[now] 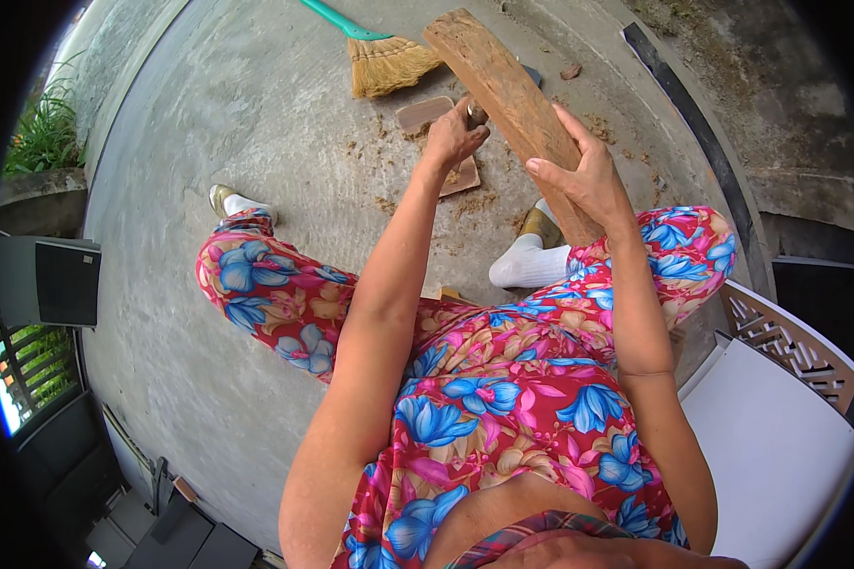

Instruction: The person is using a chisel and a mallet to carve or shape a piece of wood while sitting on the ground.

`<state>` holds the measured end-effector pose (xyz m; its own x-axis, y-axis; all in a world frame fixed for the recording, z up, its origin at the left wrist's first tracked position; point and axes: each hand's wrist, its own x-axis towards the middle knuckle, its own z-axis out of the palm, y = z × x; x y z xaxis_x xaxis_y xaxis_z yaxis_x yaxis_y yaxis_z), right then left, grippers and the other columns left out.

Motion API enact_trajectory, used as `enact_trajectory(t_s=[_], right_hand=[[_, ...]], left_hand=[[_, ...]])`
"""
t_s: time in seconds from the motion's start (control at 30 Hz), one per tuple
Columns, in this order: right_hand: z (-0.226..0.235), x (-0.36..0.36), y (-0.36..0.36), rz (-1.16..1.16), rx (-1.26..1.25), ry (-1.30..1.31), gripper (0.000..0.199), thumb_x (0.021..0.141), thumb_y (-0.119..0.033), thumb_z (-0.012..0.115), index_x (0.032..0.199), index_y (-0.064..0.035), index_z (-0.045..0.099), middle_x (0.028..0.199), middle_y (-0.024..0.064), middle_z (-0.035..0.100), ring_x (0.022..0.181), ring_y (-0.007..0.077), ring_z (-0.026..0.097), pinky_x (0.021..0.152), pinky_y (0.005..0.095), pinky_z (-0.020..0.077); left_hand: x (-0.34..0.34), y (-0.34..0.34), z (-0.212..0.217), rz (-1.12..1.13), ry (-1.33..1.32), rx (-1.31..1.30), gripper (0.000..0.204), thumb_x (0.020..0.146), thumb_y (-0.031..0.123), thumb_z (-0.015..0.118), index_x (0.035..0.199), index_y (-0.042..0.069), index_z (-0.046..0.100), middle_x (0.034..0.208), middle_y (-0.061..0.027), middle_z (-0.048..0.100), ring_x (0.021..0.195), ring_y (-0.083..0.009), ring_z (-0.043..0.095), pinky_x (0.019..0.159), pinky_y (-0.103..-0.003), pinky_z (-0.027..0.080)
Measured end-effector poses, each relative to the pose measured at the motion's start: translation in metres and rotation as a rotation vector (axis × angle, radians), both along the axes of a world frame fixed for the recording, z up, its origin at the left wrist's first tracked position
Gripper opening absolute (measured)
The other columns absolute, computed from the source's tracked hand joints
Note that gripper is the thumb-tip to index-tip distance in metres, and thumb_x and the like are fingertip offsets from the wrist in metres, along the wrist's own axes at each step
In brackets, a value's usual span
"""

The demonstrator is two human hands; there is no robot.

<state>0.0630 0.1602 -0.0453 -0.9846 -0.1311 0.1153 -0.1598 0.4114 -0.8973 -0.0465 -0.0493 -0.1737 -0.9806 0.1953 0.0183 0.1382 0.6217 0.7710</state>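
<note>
A wide grey concrete floor (256, 123) is seen below, and the person is seated over it in flowered red and blue trousers (484, 379). A white chair (788, 427) stands at the right side.

A long brown wooden plank (508, 95) is held up at a slant over the knees. Its low end is hidden behind the right hand and leg. The plank is gripped near that low end by the right hand (588, 180), with the fingers wrapped around its edge.

A broom (384, 57) with a green handle and straw bristles is left lying on the floor, well apart from the hands, near the top end of the plank. A flat piece of wood (427, 119) lies on the floor under the hands, with small chips and wood dust scattered around it.

The left hand (455, 137) is closed in a tight grip on a small dark tool (476, 114), which is pressed against the side of the plank. What kind of tool it is cannot be told, because most of it is hidden in the fist.

It seems that the plank is being cut or scraped right now. For the next stroke, the plank would need to be kept steady by the right hand, and the tool would need to be kept away from those fingers.
</note>
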Motion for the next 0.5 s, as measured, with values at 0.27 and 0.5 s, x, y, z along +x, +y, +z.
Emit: enact_trajectory(t_s=[0.27,0.5], right_hand=[[-0.002,0.009,0.007,-0.032,-0.023,-0.065,0.09,0.074,-0.034,0.082,0.144,0.0058,0.042,0.136,0.0228,0.055,0.123,0.0257,0.057,0.104,0.0365,0.0436],[-0.011,0.02,0.01,-0.066,-0.059,0.004,0.085,0.075,-0.032,0.081,0.142,0.005,0.044,0.129,0.0251,0.06,0.118,0.0274,0.061,0.099,0.037,0.0482]], left_hand=[[-0.004,0.016,0.002,-0.083,-0.033,-0.103,0.057,0.077,0.031,0.066,0.131,0.018,0.054,0.102,-0.0226,0.07,0.097,-0.0408,0.066,0.084,-0.047,0.051],[-0.01,0.013,-0.003,-0.163,0.018,-0.12,0.054,0.077,0.025,0.07,0.128,0.013,0.056,0.104,-0.0208,0.07,0.097,-0.0385,0.067,0.083,-0.045,0.052]])
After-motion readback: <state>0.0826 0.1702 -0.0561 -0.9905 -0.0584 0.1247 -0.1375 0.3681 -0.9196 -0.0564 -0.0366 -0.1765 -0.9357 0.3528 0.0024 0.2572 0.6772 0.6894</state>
